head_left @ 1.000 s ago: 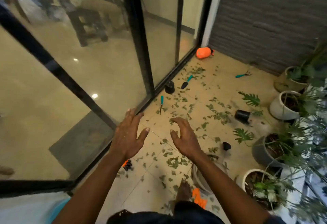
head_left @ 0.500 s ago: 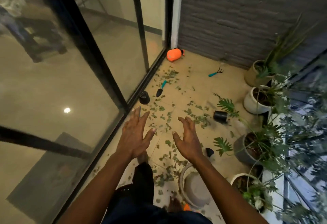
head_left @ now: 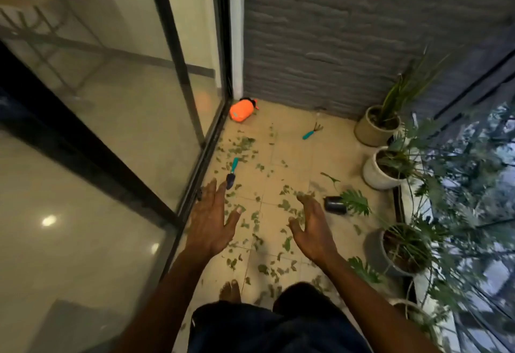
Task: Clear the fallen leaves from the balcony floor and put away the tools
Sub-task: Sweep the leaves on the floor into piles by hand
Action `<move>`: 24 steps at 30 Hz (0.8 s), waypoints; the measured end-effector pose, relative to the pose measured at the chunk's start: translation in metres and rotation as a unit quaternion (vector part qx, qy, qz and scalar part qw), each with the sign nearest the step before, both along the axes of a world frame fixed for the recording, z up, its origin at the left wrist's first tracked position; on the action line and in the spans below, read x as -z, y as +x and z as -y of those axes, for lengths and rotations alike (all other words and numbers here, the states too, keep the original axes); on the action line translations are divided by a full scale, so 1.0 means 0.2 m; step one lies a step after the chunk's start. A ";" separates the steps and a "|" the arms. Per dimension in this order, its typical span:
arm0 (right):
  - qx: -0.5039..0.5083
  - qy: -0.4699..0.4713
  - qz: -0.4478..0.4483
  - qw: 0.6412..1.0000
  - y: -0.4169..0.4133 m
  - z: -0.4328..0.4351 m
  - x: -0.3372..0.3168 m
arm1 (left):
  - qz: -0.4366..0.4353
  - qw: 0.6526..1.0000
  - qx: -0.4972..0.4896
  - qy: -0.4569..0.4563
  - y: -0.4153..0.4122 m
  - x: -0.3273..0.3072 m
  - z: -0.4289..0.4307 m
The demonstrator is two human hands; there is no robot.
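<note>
Head view shows the left hand (head_left: 211,221) and right hand (head_left: 312,227) above scattered leaves (head_left: 242,143), both grips wide and empty, so gathering looks unstarted; next probably means stooping for the trowel (head_left: 232,173).

The left hand (head_left: 213,224) is covering most of a small dark thing (head_left: 199,195) at its ten o'clock by the door track, so I am not making out what it is. Its fingertips are overlapping the trowel (head_left: 233,171) blade. Foliage (head_left: 459,213) at three o'clock is smearing into blur and hiding most of a white pot (head_left: 409,308) at five o'clock. Dark shorts (head_left: 264,327) are half covering a bare foot (head_left: 230,291) at six o'clock.
</note>
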State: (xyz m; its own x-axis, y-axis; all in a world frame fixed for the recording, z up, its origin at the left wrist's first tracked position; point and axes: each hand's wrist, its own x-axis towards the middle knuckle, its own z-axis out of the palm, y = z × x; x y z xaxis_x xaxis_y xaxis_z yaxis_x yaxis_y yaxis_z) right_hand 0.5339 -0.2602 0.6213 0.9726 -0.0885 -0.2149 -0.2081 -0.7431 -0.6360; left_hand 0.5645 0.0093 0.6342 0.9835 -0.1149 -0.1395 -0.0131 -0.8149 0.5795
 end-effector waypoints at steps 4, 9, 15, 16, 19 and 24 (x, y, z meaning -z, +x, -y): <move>0.027 -0.005 0.005 1.000 0.15 0.01 -0.01 | -0.005 0.999 0.028 -0.025 0.24 0.02 0.02; 0.051 0.002 0.010 0.999 0.42 0.15 0.06 | -0.011 0.998 0.063 -0.008 0.58 0.07 0.13; 0.049 0.022 -0.008 0.999 0.81 0.37 0.17 | -0.033 0.995 0.083 0.034 1.04 0.12 0.31; 0.049 0.023 -0.011 0.998 0.88 0.41 0.17 | -0.034 0.996 0.080 0.037 1.12 0.11 0.36; 0.057 0.036 -0.018 0.998 1.09 0.54 0.15 | -0.024 0.995 0.089 0.045 1.34 0.05 0.51; 0.068 0.035 -0.019 0.997 1.42 0.73 0.15 | -0.014 0.998 0.068 0.010 1.65 0.03 0.70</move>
State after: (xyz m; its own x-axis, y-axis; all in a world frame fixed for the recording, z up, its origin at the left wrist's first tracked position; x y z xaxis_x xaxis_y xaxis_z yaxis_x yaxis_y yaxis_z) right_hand 0.8180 -0.4065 0.5911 0.9435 -0.2024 -0.2624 -0.3293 -0.6605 -0.6747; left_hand 0.8954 -0.1316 0.6277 0.9548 -0.2436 -0.1704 -0.1078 -0.8180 0.5651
